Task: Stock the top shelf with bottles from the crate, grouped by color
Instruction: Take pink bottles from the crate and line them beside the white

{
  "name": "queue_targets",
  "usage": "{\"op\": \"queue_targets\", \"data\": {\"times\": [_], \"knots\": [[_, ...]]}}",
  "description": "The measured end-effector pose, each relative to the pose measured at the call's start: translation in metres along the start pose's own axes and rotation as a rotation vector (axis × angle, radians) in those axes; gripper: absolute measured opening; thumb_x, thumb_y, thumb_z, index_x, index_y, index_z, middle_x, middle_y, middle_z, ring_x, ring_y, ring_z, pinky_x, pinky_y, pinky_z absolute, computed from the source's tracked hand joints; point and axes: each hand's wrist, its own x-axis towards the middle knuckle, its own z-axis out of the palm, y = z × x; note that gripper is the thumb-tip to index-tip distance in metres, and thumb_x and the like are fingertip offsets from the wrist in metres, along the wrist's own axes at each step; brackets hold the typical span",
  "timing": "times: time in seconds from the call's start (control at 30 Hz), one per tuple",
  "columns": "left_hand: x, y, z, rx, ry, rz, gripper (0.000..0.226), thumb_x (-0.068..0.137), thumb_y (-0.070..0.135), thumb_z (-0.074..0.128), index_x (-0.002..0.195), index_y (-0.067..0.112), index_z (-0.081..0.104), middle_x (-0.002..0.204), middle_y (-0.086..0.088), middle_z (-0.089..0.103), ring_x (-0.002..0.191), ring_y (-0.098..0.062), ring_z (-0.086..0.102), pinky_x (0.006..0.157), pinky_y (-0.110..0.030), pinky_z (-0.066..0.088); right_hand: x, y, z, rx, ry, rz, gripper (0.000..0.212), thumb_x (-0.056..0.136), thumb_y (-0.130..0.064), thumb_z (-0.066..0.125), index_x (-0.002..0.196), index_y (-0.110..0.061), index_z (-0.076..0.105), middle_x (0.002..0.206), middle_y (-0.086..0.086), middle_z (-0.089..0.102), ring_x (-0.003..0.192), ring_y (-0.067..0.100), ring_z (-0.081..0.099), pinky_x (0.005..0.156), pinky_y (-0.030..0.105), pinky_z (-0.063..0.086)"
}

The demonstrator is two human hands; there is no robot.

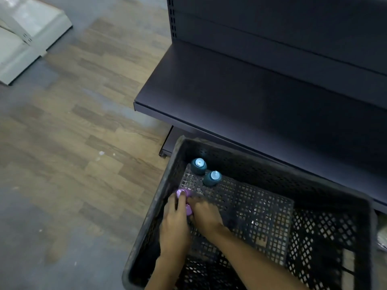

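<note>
A: Reaching into the black plastic crate (pixel 182 147) at the lower middle of the frame, both hands work at the purple bottles. Its walls and floor are perforated lattice, scuffed and dusty along the rim.

B: What do the hands grip?

A: The left hand (pixel 174 222) curls its fingers around one purple bottle (pixel 181 193), whose rounded glossy cap shows above the fingertips. The right hand (pixel 206 214) closes on a second purple bottle (pixel 189 210), pinched between the two hands; motion blur hides the exact grip.

B: Other bottles?

A: Two teal bottles (pixel 198 166) stand upright in the crate's upper-left corner, matte and round, with pale blue tops.

B: Any writing?

A: None can be read. The dark metal shelf (pixel 240 97) fills the upper right, smooth, with a slotted upright. Wood-grain flooring (pixel 83 122) covers the left.
</note>
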Motion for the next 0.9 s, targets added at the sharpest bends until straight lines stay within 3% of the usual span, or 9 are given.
{"op": "queue_targets", "data": {"times": [0.1,0.2,0.33,0.43,0.5,0.6,0.7,0.8,0.9], "knots": [[0.022,-0.002,0.006,0.084,-0.016,0.057,0.049,0.088,0.008,0.059,0.134,0.024,0.05,0.148,-0.004,0.035,0.135,-0.022,0.038,0.098,-0.032,0.044,-0.004,0.01,0.002,0.044,0.043,-0.048,0.045,0.09,-0.018,0.055,0.134,-0.024,0.052,0.13,0.007,0.062,0.115,0.032,0.061,0.087,0.041,0.05],[0.033,-0.009,0.022,0.114,-0.057,0.047,0.046,0.084,0.005,0.06,0.128,0.019,0.058,0.143,-0.009,0.043,0.129,-0.028,0.044,0.101,-0.036,0.044,-0.02,0.026,0.001,0.178,0.133,0.031,0.034,0.09,-0.026,0.057,0.124,-0.026,0.057,0.123,0.003,0.065,0.111,0.028,0.062,0.085,0.039,0.049],[0.035,-0.017,0.045,0.245,-0.057,0.064,0.042,0.065,-0.005,0.075,0.104,0.01,0.07,0.105,-0.014,0.063,0.092,-0.035,0.064,0.071,-0.04,0.058,-0.045,0.049,-0.012,0.339,0.236,0.088,0.026,0.086,-0.031,0.068,0.111,-0.024,0.061,0.109,-0.003,0.068,0.097,0.018,0.064,0.081,0.032,0.049],[0.041,-0.016,0.046,0.334,-0.061,0.076,0.042,0.053,-0.007,0.083,0.09,0.009,0.072,0.088,-0.012,0.064,0.073,-0.033,0.065,0.05,-0.035,0.055,-0.061,0.066,-0.031,0.423,0.259,0.115,0.027,0.083,-0.026,0.075,0.106,-0.024,0.061,0.102,-0.011,0.067,0.09,0.004,0.059,0.077,0.018,0.044],[0.045,-0.013,0.041,0.367,-0.053,0.107,0.042,0.05,-0.008,0.084,0.086,0.009,0.071,0.082,-0.01,0.063,0.067,-0.031,0.064,0.045,-0.034,0.052,-0.068,0.076,-0.045,0.472,0.258,0.142,0.031,0.083,-0.026,0.077,0.108,-0.024,0.059,0.101,-0.009,0.068,0.09,0.005,0.061,0.078,0.019,0.045],[0.047,-0.003,0.03,0.375,-0.066,0.146,0.046,0.046,-0.006,0.085,0.086,0.008,0.068,0.083,-0.011,0.062,0.064,-0.031,0.064,0.047,-0.033,0.052,-0.079,0.084,-0.07,0.512,0.276,0.169,0.033,0.083,-0.027,0.078,0.106,-0.028,0.054,0.099,-0.009,0.069,0.088,0.006,0.064,0.078,0.019,0.048],[0.036,0.018,0.011,0.323,-0.147,0.175,0.051,0.052,0.0,0.087,0.097,0.007,0.063,0.096,-0.012,0.058,0.068,-0.031,0.066,0.051,-0.036,0.053,-0.094,0.085,-0.095,0.538,0.321,0.206,0.034,0.082,-0.024,0.08,0.1,-0.032,0.051,0.096,-0.008,0.069,0.087,0.006,0.067,0.082,0.024,0.054],[0.026,0.042,-0.012,0.194,-0.198,0.21,0.045,0.078,0.015,0.075,0.117,0.01,0.055,0.12,-0.007,0.049,0.096,-0.033,0.064,0.078,-0.041,0.051,-0.114,0.084,-0.125,0.529,0.354,0.218,0.034,0.082,-0.021,0.08,0.099,-0.031,0.052,0.093,-0.008,0.07,0.086,0.005,0.068,0.083,0.027,0.056],[0.022,0.063,-0.052,-0.14,-0.186,0.262,0.041,0.073,0.016,0.077,0.109,0.015,0.06,0.106,-0.001,0.059,0.095,-0.025,0.064,0.081,-0.038,0.05,-0.14,0.076,-0.162,0.459,0.37,0.216,0.033,0.083,-0.023,0.079,0.103,-0.027,0.053,0.093,-0.007,0.069,0.086,0.007,0.066,0.081,0.025,0.053]]}}
